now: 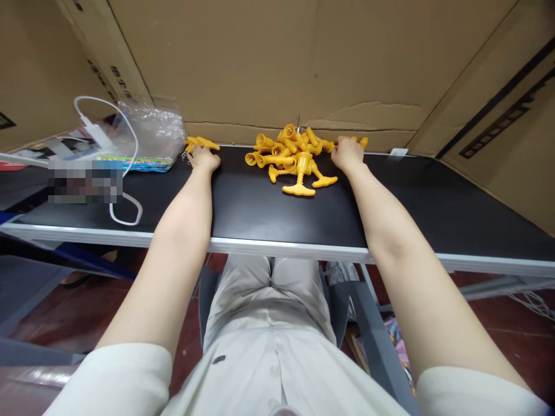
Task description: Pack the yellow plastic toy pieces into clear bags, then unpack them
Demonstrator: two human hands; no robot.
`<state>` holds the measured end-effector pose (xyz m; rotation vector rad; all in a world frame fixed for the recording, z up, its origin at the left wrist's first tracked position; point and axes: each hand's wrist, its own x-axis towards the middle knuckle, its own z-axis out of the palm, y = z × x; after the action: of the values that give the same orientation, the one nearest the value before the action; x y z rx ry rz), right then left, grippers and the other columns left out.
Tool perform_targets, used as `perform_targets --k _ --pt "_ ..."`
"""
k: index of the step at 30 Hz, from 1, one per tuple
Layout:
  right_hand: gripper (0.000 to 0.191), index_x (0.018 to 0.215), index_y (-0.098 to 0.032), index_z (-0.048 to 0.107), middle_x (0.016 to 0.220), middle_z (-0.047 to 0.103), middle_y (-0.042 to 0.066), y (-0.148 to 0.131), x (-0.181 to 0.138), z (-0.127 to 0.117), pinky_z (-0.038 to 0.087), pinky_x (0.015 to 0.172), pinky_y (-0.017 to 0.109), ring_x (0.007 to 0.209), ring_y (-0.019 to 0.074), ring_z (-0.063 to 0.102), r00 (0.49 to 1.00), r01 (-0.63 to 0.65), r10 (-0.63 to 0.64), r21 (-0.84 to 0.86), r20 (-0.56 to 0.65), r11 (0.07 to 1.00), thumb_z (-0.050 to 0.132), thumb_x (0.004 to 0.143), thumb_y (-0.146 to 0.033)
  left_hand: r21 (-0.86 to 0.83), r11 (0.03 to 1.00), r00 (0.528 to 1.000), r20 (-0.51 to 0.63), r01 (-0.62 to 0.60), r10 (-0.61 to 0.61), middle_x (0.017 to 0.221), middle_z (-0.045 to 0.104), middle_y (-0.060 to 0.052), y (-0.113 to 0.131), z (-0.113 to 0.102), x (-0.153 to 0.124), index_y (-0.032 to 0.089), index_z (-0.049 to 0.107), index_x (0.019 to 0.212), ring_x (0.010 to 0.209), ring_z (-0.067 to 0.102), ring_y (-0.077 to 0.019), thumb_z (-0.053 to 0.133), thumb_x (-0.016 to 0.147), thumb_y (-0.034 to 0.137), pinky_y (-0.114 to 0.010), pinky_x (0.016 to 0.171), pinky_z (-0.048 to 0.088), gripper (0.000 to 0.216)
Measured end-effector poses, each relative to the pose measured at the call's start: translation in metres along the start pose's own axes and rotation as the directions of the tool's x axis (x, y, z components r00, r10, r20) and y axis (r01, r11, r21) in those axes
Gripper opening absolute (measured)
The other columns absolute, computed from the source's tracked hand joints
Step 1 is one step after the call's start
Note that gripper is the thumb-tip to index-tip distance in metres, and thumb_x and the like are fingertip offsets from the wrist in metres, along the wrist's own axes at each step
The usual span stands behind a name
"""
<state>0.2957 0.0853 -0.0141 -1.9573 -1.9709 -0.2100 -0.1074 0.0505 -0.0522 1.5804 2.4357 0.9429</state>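
Note:
A heap of several yellow plastic parts (291,155), trumpet-shaped with flat feet, lies at the back middle of the black table (260,208). My right hand (347,155) rests at the heap's right edge, fingers curled over yellow pieces (362,140) by the far wall. My left hand (203,157) reaches to the back left, fingers closed on a few yellow parts (202,142) apart from the heap. The fingertips of both hands are mostly hidden behind the knuckles.
A clear plastic bag (151,130) over a colourful packet lies at the back left, beside a white charger and cable (125,167). Cardboard sheets (277,63) wall in the table's back and sides. The table's white front edge (281,248) crosses my forearms.

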Motion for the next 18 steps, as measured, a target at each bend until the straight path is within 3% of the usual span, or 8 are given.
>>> perform_targets --k 3,6,10,13,18 --pt "0.052 0.156 -0.008 0.06 0.16 0.059 0.027 -0.01 0.007 -0.007 0.041 0.127 0.059 0.152 0.0416 0.053 0.997 0.08 -0.08 -0.039 -0.008 0.996 0.054 0.105 -0.016 0.061 0.998 1.0 -0.007 -0.009 0.009 0.17 0.054 -0.026 0.006 -0.004 -0.004 0.006 0.069 0.152 0.166 0.042 -0.0366 0.06 0.092 0.013 -0.05 0.142 0.026 0.061" --pt "0.058 0.159 -0.005 0.057 0.165 0.054 0.027 -0.012 0.023 -0.007 0.041 0.128 0.052 0.155 0.0404 0.051 0.991 0.107 -0.099 -0.088 0.086 0.99 0.063 0.102 -0.011 0.087 0.996 1.0 -0.012 -0.005 0.006 0.171 0.052 -0.029 0.012 -0.009 -0.013 0.0 0.066 0.154 0.168 0.038 -0.0354 0.054 0.097 0.012 -0.05 0.143 0.024 0.059" --pt "0.061 0.156 -0.008 0.061 0.16 0.061 0.024 -0.01 0.044 0.004 0.041 0.125 0.049 0.152 0.0391 0.056 0.971 0.09 -0.064 -0.104 0.229 0.991 0.077 0.098 -0.012 0.068 0.997 1.0 -0.006 0.028 -0.028 0.174 0.05 -0.023 0.015 -0.013 -0.02 0.013 0.074 0.148 0.171 0.032 -0.0355 0.058 0.092 0.01 -0.06 0.143 0.019 0.057" --pt "0.05 0.151 -0.012 0.066 0.159 0.062 0.022 -0.01 0.052 0.013 0.041 0.125 0.052 0.151 0.04 0.056 0.983 0.055 -0.039 -0.084 0.18 0.995 0.073 0.101 -0.013 0.027 0.998 0.998 -0.037 0.053 -0.052 0.172 0.054 -0.02 0.012 -0.01 -0.017 0.017 0.077 0.14 0.171 0.033 -0.0353 0.063 0.09 0.012 -0.062 0.143 0.018 0.053" --pt "0.043 0.149 -0.014 0.068 0.162 0.059 0.022 -0.016 0.042 0.008 0.038 0.128 0.054 0.154 0.0404 0.052 0.991 0.072 -0.06 -0.098 0.121 0.993 0.065 0.106 -0.016 -0.08 0.994 0.996 -0.055 0.069 -0.073 0.168 0.058 -0.02 0.004 -0.002 -0.007 0.012 0.076 0.143 0.168 0.037 -0.0404 0.07 0.096 0.023 -0.063 0.137 0.027 0.048"
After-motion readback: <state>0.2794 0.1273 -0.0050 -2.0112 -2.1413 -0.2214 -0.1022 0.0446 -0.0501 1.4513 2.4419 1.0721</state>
